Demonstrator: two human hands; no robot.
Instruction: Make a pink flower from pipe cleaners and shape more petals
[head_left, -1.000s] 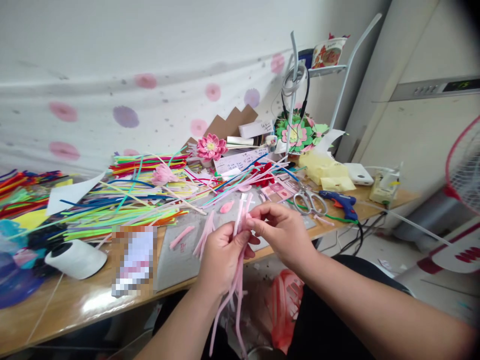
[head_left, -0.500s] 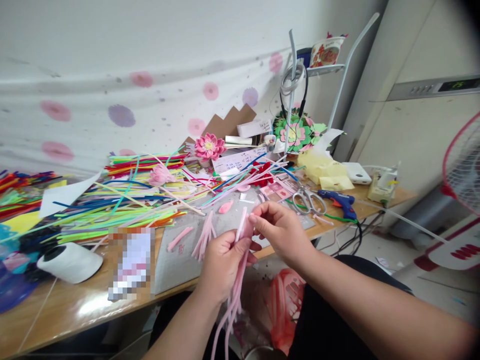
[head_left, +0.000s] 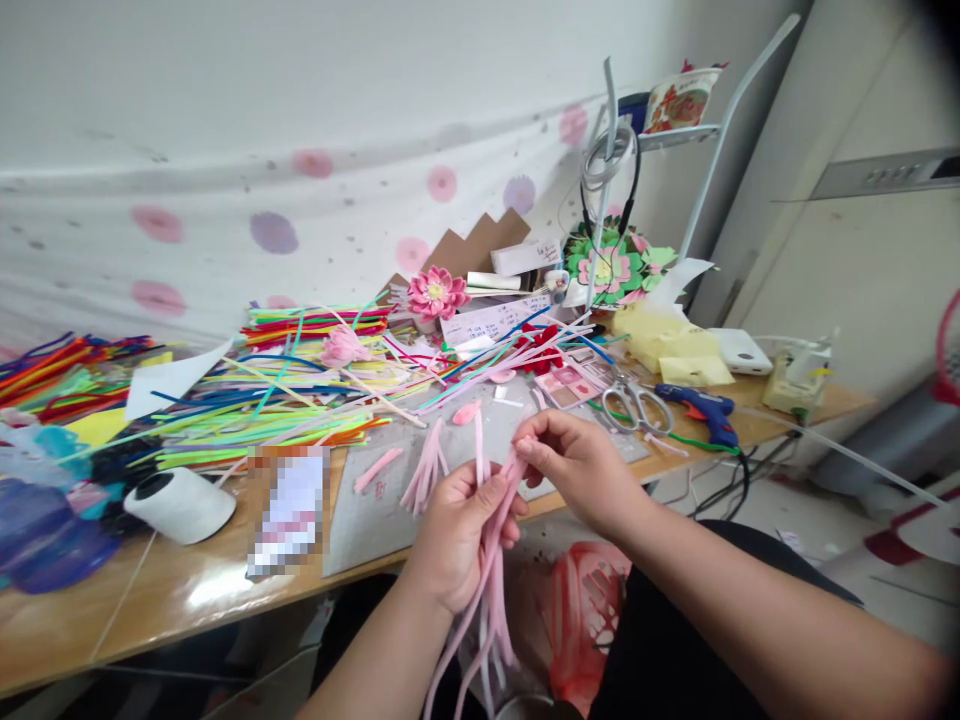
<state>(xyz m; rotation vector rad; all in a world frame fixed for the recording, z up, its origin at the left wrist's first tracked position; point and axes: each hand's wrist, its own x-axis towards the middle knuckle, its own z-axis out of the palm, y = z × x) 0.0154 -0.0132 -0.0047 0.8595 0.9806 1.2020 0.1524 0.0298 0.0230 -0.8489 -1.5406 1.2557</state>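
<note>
Strands (head_left: pixel 491 575), pink and bunched, could splay if the left hand's (head_left: pixel 459 530) fingers, curled closed around them before the tabletop (head_left: pixel 75 640), loosen while the right hand's (head_left: pixel 574 465) pinch their upper part. Left to right: 1 white spool (head_left: pixel 184 510), 1 pair of scissors (head_left: pixel 634 396), 1 glue gun (head_left: pixel 709 403); overlap prevents counting strands.

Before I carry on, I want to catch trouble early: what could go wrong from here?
Pink strips hang in loose tails below the left hand, so they might tangle or slip free. The blue glue gun has its cord trailing past the table's edge; a snag could drag it down. Scissors lie near the right hand, which might knock them.
</note>
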